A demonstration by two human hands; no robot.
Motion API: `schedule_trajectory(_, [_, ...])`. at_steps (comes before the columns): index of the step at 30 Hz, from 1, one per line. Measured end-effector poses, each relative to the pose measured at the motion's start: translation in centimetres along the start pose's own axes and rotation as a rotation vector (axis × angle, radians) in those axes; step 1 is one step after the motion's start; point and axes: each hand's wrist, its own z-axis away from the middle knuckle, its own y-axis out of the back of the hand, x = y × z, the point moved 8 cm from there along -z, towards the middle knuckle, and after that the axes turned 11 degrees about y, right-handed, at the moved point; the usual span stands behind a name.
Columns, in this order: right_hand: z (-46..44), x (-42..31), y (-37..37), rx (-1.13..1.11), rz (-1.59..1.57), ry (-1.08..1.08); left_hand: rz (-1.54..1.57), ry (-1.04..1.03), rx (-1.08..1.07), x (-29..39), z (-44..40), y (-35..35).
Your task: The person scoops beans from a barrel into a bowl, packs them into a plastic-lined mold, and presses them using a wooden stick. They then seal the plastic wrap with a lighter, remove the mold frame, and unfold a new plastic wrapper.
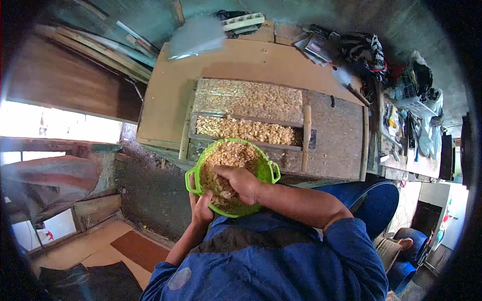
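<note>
A person holds a green bowl of lumpy mix against the body, one hand deep in it.
The bowl [229,214] is at the near edge of the bench [331,145], just short of a slatted frame [292,147] with more mix [246,129] in its slot; whether anything supports it underneath cannot be told. The left hand [202,209] is curled round the rim beside one handle, thumb on top. The right hand [242,184] is half bent in the bowl's crumbs [233,152], its fingertips buried, so whether it grips any cannot be told. Hard pushing off-centre could tip the bowl if the left grip slips; a heaped scoop could shed crumbs over the rim.
</note>
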Motion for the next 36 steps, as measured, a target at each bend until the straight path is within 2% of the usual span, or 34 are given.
schedule_trajectory(3, [0.6, -3.0, 1.6, -0.013, -0.076, 0.066, -0.085, -0.025, -0.037, -0.7, -0.5, 0.2])
schedule_trajectory(5, [0.1, -4.5, 3.4, -0.021, -0.103, 0.128, -0.225, -0.113, -0.023, -2.2, -0.6, 0.6])
schedule_trajectory(7, [0.8, -8.1, 5.0, 0.108, -0.133, 0.255, 0.104, 0.036, 0.011, -3.6, -0.8, 1.0])
schedule_trajectory(9, [1.2, -11.0, 7.7, 0.232, -0.069, 0.313, 0.006, -0.033, -0.001, -3.8, -0.9, 1.4])
schedule_trajectory(10, [0.4, -11.8, 9.9, 0.141, -0.043, 0.317, -0.044, -0.066, -0.003, -3.4, -0.7, 1.2])
schedule_trajectory(11, [0.5, -12.5, 10.8, 0.142, -0.04, 0.314, -0.094, -0.1, -0.005, -3.1, -0.6, 1.0])
schedule_trajectory(13, [1.5, -15.0, 13.5, 0.364, 0.111, 0.474, 0.152, 0.03, -0.023, -2.3, -0.3, 0.1])
schedule_trajectory(15, [2.4, -16.0, 14.5, 0.447, 0.12, 0.481, -0.146, -0.182, -0.044, -2.0, 0.0, 0.6])
schedule_trajectory(17, [2.7, -16.2, 18.7, 0.531, 0.127, 0.483, 0.149, -0.001, 0.011, -1.4, 0.4, 0.2])
schedule_trajectory(18, [2.8, -19.2, 20.9, 0.48, 1.045, 0.858, 0.183, -0.001, 0.007, -1.7, 0.3, 0.6])
schedule_trajectory(19, [2.7, -18.3, 18.9, 0.326, 1.985, 1.164, 0.184, -0.002, 0.009, -2.4, 0.1, 1.2])
schedule_trajectory(20, [2.2, -18.7, 20.5, 0.375, 1.407, 0.793, 0.138, -0.041, 0.028, -3.0, -0.1, 2.1])
schedule_trajectory(21, [3.1, -18.0, 21.7, 0.585, 0.801, 0.549, 0.093, -0.08, 0.048, -2.7, 0.0, 2.2])
schedule_trajectory(22, [3.2, -18.9, 21.9, 0.494, 1.144, 0.693, 0.11, -0.079, 0.035, -2.6, 0.0, 2.2])
schedule_trajectory(24, [4.0, -19.2, 19.7, 0.382, 1.486, 0.829, 0.033, -0.093, 0.039, -1.9, 0.2, 2.2])
schedule_trajectory(25, [4.6, -19.4, 20.1, 0.453, 1.411, 0.781, -0.044, -0.107, 0.039, -1.8, 0.3, 2.0])
schedule_trajectory(26, [5.3, -19.5, 20.4, 0.521, 1.336, 0.733, 0.164, -0.047, 0.081, -2.8, 0.3, 2.3])
schedule_trajectory(27, [5.8, -19.6, 20.2, 0.52, 1.337, 0.729, 0.165, -0.044, 0.083, -2.4, 0.4, 1.8])
schedule_trajectory(30, [7.4, -20.4, 19.1, 0.541, 1.437, 0.817, 0.201, -0.017, 0.051, -1.6, 0.5, 0.8])
schedule_trajectory(32, [8.2, -20.6, 18.6, 0.525, 1.449, 0.773, 0.089, -0.064, 0.068, -2.2, 0.3, 1.7])
schedule_trajectory(36, [9.0, -21.0, 17.7, 0.567, 1.521, 0.611, 0.178, -0.008, 0.037, -1.0, 0.9, -0.4])
